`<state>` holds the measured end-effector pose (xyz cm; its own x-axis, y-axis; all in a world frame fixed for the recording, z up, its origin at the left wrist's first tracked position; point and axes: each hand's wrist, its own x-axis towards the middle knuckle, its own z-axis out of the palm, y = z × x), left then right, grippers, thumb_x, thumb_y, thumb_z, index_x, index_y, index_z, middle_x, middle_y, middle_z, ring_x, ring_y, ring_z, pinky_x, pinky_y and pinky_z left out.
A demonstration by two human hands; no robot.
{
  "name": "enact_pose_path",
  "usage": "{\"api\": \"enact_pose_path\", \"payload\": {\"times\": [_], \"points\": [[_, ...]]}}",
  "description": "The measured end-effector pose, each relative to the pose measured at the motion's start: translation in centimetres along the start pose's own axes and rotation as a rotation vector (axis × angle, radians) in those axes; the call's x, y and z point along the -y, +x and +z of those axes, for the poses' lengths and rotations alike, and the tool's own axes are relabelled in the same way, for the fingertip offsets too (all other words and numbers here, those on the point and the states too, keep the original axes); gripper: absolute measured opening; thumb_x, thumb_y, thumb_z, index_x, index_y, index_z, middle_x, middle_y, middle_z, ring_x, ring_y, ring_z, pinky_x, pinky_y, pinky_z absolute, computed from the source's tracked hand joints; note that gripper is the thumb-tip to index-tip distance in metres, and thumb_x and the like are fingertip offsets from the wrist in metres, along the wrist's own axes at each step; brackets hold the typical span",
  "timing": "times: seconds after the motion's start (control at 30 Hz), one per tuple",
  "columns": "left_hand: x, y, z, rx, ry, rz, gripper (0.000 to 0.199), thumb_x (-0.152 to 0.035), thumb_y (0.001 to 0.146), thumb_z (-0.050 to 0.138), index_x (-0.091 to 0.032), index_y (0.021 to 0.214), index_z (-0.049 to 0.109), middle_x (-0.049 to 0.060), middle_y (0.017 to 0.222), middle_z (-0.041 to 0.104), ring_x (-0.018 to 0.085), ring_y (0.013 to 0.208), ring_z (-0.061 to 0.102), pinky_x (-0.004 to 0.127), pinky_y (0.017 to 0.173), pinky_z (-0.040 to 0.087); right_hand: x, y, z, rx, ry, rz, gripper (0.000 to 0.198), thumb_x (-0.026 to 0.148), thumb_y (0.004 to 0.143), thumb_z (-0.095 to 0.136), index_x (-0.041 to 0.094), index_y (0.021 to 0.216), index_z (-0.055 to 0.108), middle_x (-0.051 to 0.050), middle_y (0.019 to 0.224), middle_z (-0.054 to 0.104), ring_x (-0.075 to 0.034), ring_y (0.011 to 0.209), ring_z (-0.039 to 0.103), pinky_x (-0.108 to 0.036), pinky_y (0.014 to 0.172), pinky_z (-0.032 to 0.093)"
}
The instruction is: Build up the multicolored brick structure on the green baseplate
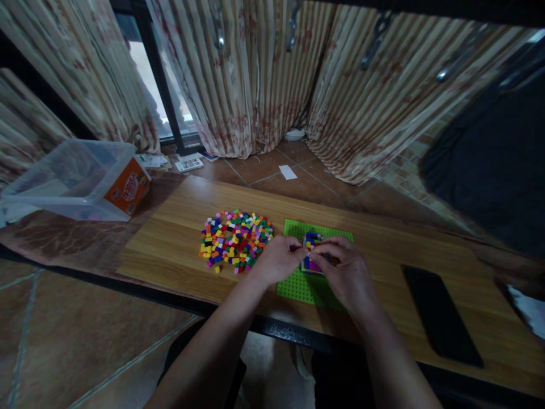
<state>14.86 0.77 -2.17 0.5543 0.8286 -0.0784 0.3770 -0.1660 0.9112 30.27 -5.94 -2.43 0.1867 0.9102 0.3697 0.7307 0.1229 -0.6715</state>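
Observation:
A green studded baseplate (293, 289) lies on the wooden board in front of me. On it stands a small build of coloured toy bricks (312, 237), with blue, yellow, red and pink showing. My left hand (279, 258) comes over its left side, thumb and finger pinched together. From the right, my right hand (343, 264) meets it, also in a pinch, the fingertips nearly touching over the build. Whatever sits between the fingertips is too small to name. Left of the baseplate spreads a heap of loose toy bricks (236, 241) in many colours.
A clear plastic bin (80, 199) with an orange label stands at the far left. On the right of the wooden board (166, 244) lies a flat black slab (440, 315). Striped curtains (272, 79) hang behind, and a white paper (288, 172) lies on the tiled floor.

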Motion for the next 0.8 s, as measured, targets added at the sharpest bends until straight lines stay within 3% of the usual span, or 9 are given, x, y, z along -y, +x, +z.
{"api": "enact_pose_path", "payload": {"times": [0.13,0.37,0.8], "points": [[-0.17,-0.03,0.07,-0.023,0.021,0.002,0.024,-0.020,0.080,0.049,-0.013,0.067,0.068,-0.002,0.052,0.055,0.011,0.052,0.046,0.024,0.052,0.032,0.01,0.03,0.01,-0.002,0.002,-0.006,0.010,0.028,0.082,0.068,0.025,0.073,0.073,-0.003,0.092,0.063,-0.021,0.089,0.060,-0.038,0.083,0.045],[0.23,0.18,0.22,-0.010,-0.051,-0.026,0.028,-0.031,0.083,0.051,-0.015,0.065,0.064,-0.002,0.052,0.056,0.010,0.050,0.048,0.022,0.049,0.033,0.00,0.02,0.02,0.008,0.014,-0.004,0.011,0.027,0.083,0.067,0.026,0.073,0.072,-0.003,0.092,0.062,-0.020,0.089,0.060,-0.037,0.082,0.046],[0.04,0.28,0.36,-0.026,-0.105,-0.073,0.021,-0.026,0.080,0.054,-0.014,0.069,0.067,-0.001,0.053,0.059,0.010,0.053,0.053,0.022,0.052,0.041,0.11,0.05,0.08,0.011,0.018,0.004,0.012,0.026,0.083,0.066,0.025,0.073,0.073,-0.003,0.092,0.062,-0.019,0.088,0.061,-0.035,0.079,0.048]]}}
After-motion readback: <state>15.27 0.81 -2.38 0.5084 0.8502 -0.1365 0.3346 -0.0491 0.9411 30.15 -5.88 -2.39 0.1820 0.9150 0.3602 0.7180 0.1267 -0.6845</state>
